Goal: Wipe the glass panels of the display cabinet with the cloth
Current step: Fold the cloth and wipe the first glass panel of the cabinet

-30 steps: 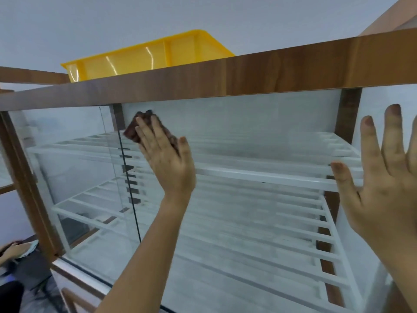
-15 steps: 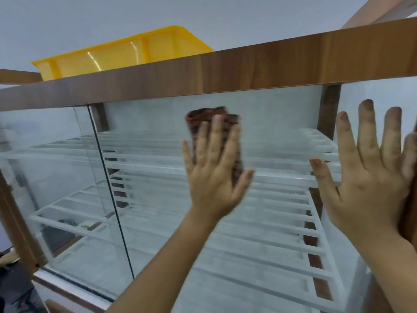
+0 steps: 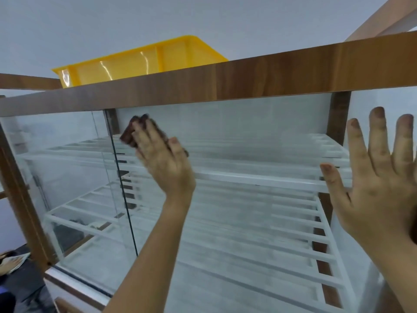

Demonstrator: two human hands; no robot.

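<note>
My left hand (image 3: 161, 159) presses a dark reddish-brown cloth (image 3: 133, 134) flat against the clear glass front panel (image 3: 248, 136) of the wood-framed display cabinet (image 3: 270, 75). The fingers (image 3: 146, 136) of this hand are extended and laid over the cloth, not curled around it; the cloth shows beyond the fingertips and along the thumb side. The cloth sits in the upper left corner of this panel, just beside the dark vertical edge (image 3: 123, 188) where the panel meets the neighbouring glass pane (image 3: 56, 154), and just below the brown wood-grain top rail.

My right hand (image 3: 379, 184) is open, with all fingers spread and pointing up. It holds nothing. The palm lies at the right end of the same panel, near the brown wooden corner post (image 3: 338, 118); I cannot tell whether it is in full contact with the glass.

Behind the glass, white slatted shelves (image 3: 259, 213) run across the cabinet at several levels. A yellow plastic crate (image 3: 140, 62) rests on top of the cabinet, towards the left.
</note>
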